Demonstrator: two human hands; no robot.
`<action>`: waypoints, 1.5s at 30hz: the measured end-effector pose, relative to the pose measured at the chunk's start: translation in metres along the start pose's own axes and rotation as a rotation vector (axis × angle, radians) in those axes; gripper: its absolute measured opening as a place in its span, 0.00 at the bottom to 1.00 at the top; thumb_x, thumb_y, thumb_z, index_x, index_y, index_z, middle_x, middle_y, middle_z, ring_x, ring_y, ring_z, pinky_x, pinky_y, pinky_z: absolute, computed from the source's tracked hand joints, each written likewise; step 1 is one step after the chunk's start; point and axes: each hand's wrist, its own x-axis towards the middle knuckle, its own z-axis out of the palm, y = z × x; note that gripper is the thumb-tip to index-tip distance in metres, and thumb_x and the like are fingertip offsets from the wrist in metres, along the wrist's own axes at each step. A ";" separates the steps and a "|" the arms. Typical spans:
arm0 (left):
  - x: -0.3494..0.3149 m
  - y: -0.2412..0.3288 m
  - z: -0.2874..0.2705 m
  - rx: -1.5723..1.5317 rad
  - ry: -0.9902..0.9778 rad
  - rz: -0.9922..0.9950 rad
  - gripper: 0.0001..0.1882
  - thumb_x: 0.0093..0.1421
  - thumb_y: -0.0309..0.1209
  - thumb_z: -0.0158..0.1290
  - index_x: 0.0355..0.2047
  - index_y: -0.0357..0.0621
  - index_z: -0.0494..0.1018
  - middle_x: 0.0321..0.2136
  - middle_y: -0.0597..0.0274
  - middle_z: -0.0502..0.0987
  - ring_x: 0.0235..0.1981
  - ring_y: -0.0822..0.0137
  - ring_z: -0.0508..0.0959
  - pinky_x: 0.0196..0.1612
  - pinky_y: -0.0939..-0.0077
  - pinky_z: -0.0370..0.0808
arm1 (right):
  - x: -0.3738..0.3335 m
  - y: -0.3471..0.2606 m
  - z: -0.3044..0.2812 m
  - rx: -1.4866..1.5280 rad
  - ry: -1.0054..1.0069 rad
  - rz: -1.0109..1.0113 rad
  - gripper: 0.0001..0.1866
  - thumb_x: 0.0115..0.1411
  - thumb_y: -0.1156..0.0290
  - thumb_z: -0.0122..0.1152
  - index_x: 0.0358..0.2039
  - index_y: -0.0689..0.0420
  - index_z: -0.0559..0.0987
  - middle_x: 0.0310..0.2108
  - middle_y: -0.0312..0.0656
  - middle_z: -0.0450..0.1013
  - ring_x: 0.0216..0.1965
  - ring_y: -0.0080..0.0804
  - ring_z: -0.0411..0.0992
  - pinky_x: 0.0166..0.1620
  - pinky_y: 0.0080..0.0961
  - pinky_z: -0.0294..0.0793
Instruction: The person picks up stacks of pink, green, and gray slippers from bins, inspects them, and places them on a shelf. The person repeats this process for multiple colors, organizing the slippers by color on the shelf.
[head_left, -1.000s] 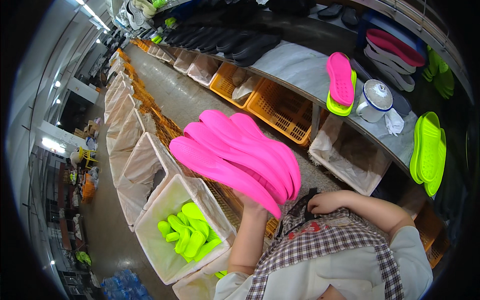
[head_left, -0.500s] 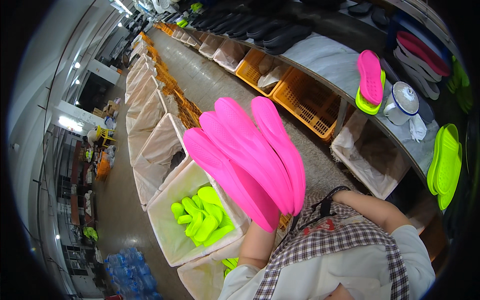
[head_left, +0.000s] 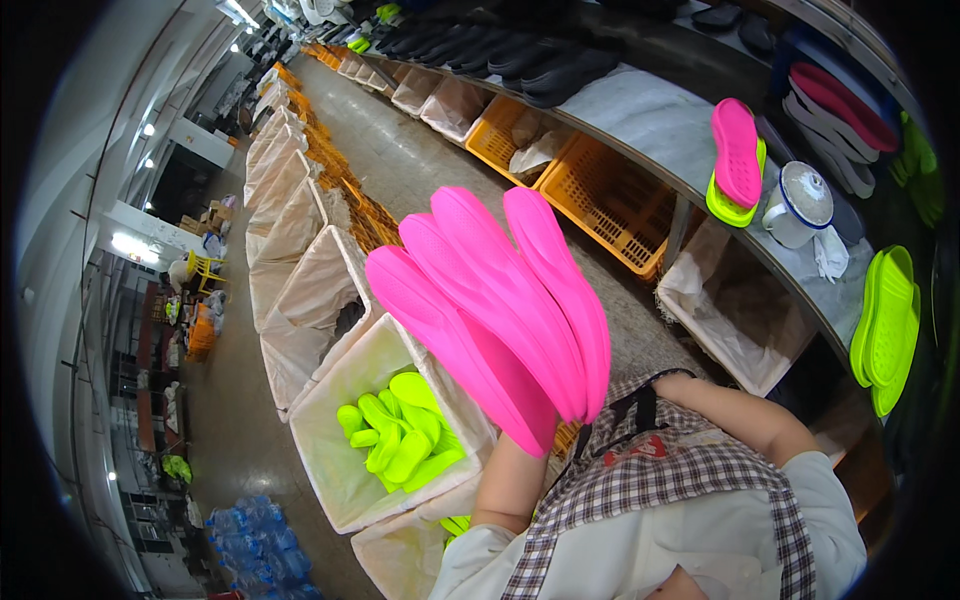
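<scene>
Several bright pink shoe soles point(head_left: 490, 300) are fanned out upright in front of me, their lower ends close together. My left forearm point(head_left: 510, 485) runs up to the lower end of the nearest sole, and the hand is hidden behind it, gripping the bunch. My right forearm point(head_left: 735, 415) reaches inward across the checked apron point(head_left: 650, 475). Past the wrist my right hand is hidden behind the apron and soles, so its fingers do not show. Left of the pink soles, a cloth-lined bin point(head_left: 330, 490) holds a heap of lime-green soles point(head_left: 405, 430).
A long workbench point(head_left: 660, 110) on the right bears a pink sole point(head_left: 737, 150) on lime soles, a lidded white mug point(head_left: 795, 215) and dark soles. Yellow crates point(head_left: 610, 200) sit beneath it. Lined bins point(head_left: 285, 210) line the aisle's left. Blue-tinted bottles point(head_left: 255, 545) stand lower left.
The view has shifted very slightly, and the surroundings sit a little farther left. The pink soles stay fanned out in nearly the same place.
</scene>
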 end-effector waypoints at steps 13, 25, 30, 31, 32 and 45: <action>-0.011 0.011 -0.019 0.278 0.022 0.183 0.33 0.54 0.36 0.55 0.59 0.41 0.59 0.55 0.50 0.67 0.56 0.54 0.68 0.55 0.53 0.67 | -0.112 -0.061 -0.136 0.031 0.099 0.101 0.10 0.52 0.76 0.53 0.35 0.64 0.76 0.33 0.53 0.76 0.37 0.50 0.75 0.38 0.42 0.75; -0.004 -0.018 -0.007 0.825 0.544 0.346 0.37 0.50 0.21 0.51 0.61 0.38 0.52 0.54 0.53 0.64 0.54 0.58 0.67 0.59 0.62 0.63 | -0.199 -0.107 -0.241 0.420 1.405 -0.450 0.29 0.66 0.47 0.39 0.27 0.61 0.76 0.22 0.41 0.68 0.23 0.37 0.64 0.31 0.31 0.64; -0.004 -0.030 0.002 0.855 0.505 0.356 0.37 0.50 0.19 0.51 0.61 0.38 0.51 0.54 0.54 0.64 0.55 0.59 0.67 0.59 0.63 0.63 | -0.175 -0.132 -0.260 0.097 1.577 -0.519 0.12 0.45 0.71 0.69 0.31 0.57 0.79 0.26 0.39 0.73 0.28 0.37 0.71 0.32 0.29 0.72; -0.005 -0.031 0.003 0.853 0.518 0.349 0.38 0.50 0.19 0.51 0.61 0.38 0.51 0.54 0.54 0.64 0.55 0.59 0.67 0.59 0.63 0.63 | -0.172 -0.134 -0.261 0.072 1.598 -0.516 0.12 0.44 0.73 0.70 0.31 0.57 0.79 0.27 0.38 0.73 0.29 0.36 0.71 0.32 0.28 0.73; -0.006 -0.031 0.005 0.849 0.519 0.347 0.38 0.50 0.19 0.51 0.61 0.38 0.50 0.54 0.54 0.64 0.55 0.59 0.67 0.60 0.63 0.63 | -0.169 -0.135 -0.261 0.051 1.601 -0.488 0.12 0.43 0.73 0.70 0.31 0.58 0.79 0.27 0.39 0.73 0.29 0.36 0.71 0.32 0.28 0.72; -0.014 -0.019 -0.007 0.801 0.562 0.410 0.37 0.48 0.22 0.50 0.61 0.39 0.53 0.53 0.52 0.65 0.55 0.57 0.67 0.60 0.60 0.64 | -0.197 -0.121 -0.230 0.336 1.444 -0.514 0.07 0.51 0.73 0.65 0.22 0.58 0.75 0.23 0.39 0.71 0.25 0.36 0.68 0.29 0.29 0.66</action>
